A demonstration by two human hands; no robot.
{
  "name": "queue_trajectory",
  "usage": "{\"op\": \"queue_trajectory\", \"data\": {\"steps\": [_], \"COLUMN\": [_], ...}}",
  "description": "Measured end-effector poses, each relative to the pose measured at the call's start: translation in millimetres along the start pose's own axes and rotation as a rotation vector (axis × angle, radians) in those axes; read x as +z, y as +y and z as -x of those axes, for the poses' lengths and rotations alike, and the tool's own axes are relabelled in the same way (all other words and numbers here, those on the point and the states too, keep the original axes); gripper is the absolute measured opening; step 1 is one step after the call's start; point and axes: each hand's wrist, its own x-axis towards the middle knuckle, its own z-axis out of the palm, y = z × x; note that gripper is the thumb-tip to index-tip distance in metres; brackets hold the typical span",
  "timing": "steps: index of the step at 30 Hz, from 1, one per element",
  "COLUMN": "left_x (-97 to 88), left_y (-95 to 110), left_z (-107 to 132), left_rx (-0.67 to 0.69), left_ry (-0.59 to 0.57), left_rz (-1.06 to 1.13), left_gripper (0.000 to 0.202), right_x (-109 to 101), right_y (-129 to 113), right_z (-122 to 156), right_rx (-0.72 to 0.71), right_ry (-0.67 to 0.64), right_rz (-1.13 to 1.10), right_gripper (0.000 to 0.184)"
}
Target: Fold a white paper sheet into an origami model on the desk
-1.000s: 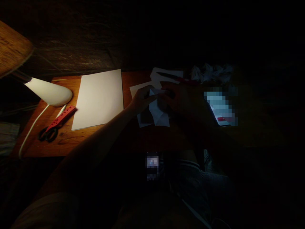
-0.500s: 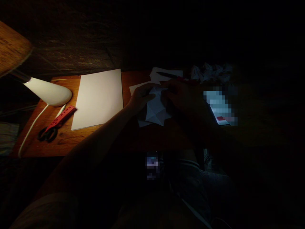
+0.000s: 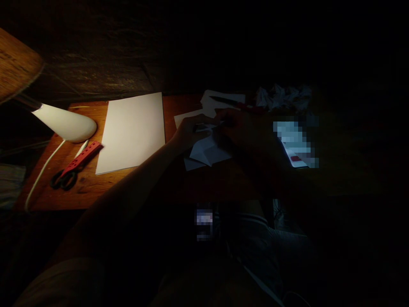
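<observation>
A creased, folded piece of white paper (image 3: 204, 148) is between my hands above the dim middle of the table. My left hand (image 3: 191, 128) pinches its upper left edge, the fingers bent over it. My right hand (image 3: 234, 128) lies in deep shadow, its fingers closed at the paper's upper right edge. Both hands hide the paper's far end. Below it, a flat piece of paper (image 3: 222, 156) shows at the edges. Just beyond the hands lie more paper sheets (image 3: 212, 99) with a dark-bladed, red-handled tool (image 3: 228, 101), perhaps a knife, across them.
A stack of white paper (image 3: 132, 134) lies on the wooden table (image 3: 92, 192) to the left. Beside it are red-and-black scissors (image 3: 76, 164) and a white lamp (image 3: 68, 123) with a cord. Several folded paper shapes (image 3: 281, 97) sit at the back right, near a lit phone (image 3: 292, 145).
The paper between my hands was spread out with a star-like creased face; now it is tilted and folded closer, with less of it showing. My fingers have shifted inward slightly.
</observation>
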Motion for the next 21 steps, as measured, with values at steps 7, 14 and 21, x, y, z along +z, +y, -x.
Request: {"op": "queue_trajectory", "data": {"steps": [7,14,21], "left_x": [2.2,1.3,0.2], "left_y": [-7,-7,4], "left_z": [-1,-2,-1], "left_rx": [-0.032,-0.019,-0.085], "left_ry": [0.004,0.098,0.036], "left_rz": [0.124,0.114,0.225], "left_gripper": [0.044,0.055,0.028], "right_x": [-3,2,-4], "right_y": [-1,-2,-7], "right_z": [1,1,1], "right_rx": [0.019,0.089,0.063], "right_ry": [0.021,0.002,-0.040], "right_rz": [0.054,-0.020,0.015], "right_gripper": [0.025,0.018,0.014]}}
